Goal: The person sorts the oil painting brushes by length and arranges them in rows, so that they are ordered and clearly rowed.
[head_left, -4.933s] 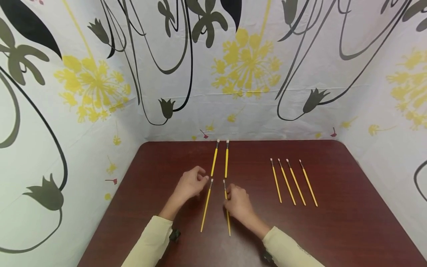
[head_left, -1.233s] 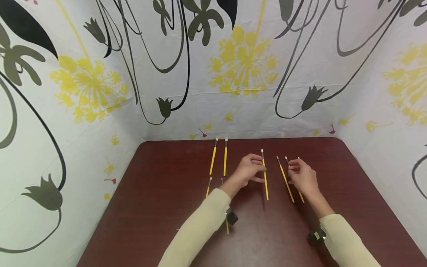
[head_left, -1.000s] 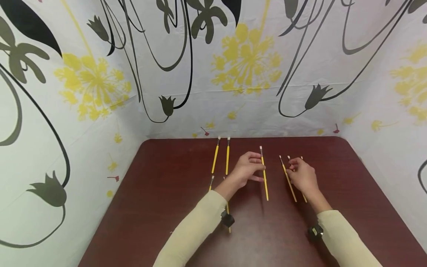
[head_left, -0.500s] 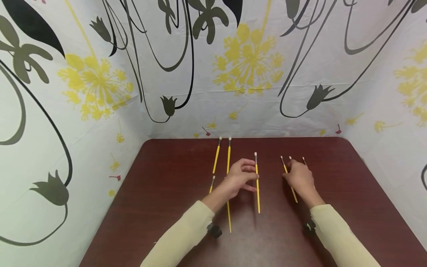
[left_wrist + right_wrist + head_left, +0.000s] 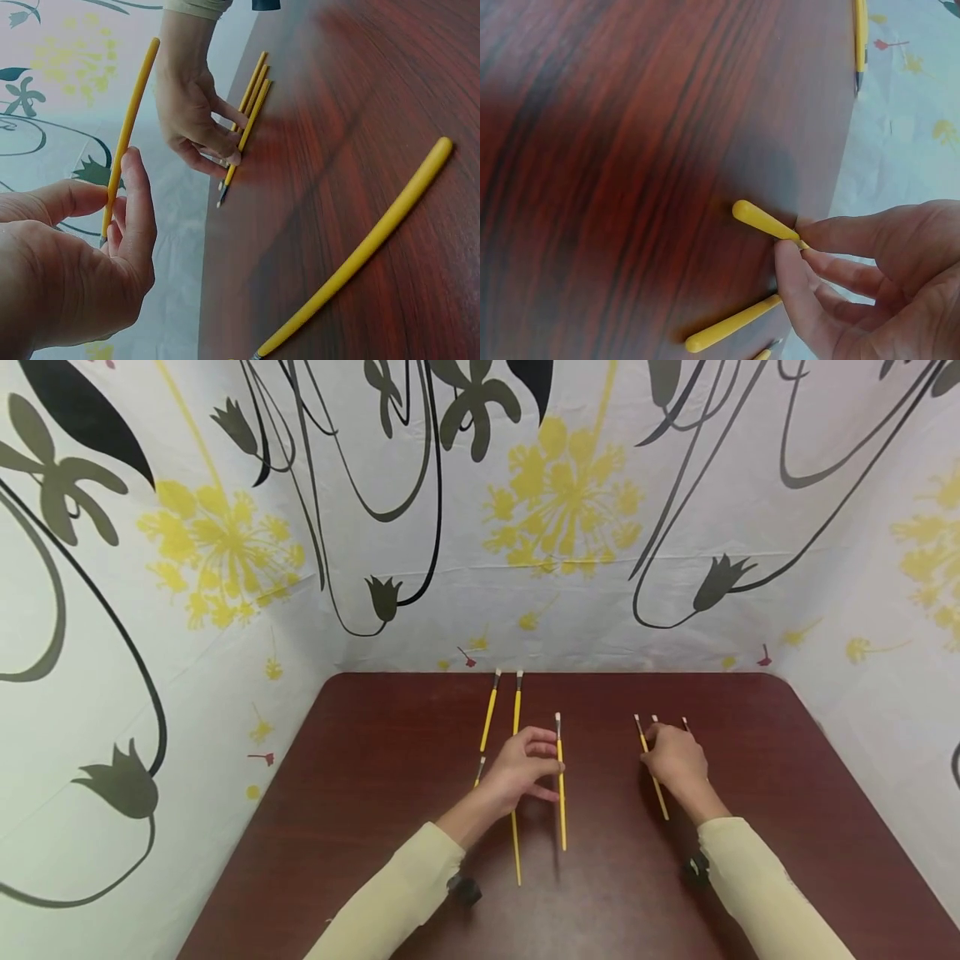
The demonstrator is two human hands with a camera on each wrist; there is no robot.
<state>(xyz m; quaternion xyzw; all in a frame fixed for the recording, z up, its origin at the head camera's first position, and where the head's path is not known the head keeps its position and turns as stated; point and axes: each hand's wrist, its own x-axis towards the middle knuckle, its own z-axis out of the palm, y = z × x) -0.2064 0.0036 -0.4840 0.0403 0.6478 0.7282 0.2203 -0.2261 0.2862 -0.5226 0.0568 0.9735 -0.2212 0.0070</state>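
Note:
My left hand (image 5: 517, 772) pinches a thin yellow paintbrush (image 5: 562, 810) between thumb and fingers, bristles pointing away, raised over the table. The left wrist view shows this brush's yellow handle (image 5: 131, 120) tilted up. At the right, my right hand (image 5: 678, 764) pinches the leftmost of three paintbrushes (image 5: 660, 797); its rounded handle end (image 5: 757, 215) pokes out from the fingertips in the right wrist view. The hand covers much of the other two, whose white tips (image 5: 685, 721) show beyond it.
Two yellow paintbrushes, one at the far left (image 5: 489, 718), reach the table's back edge. Nearer lie two more, one partly behind my left arm, the other's handle (image 5: 516, 852) in sight. The dark red table (image 5: 600, 893) meets a patterned cloth wall (image 5: 450, 552).
My left hand picked up a brush from the right-hand row and has carried it leftward and nearer. My right hand moved from the near middle brush to that row and its fingers closed on one.

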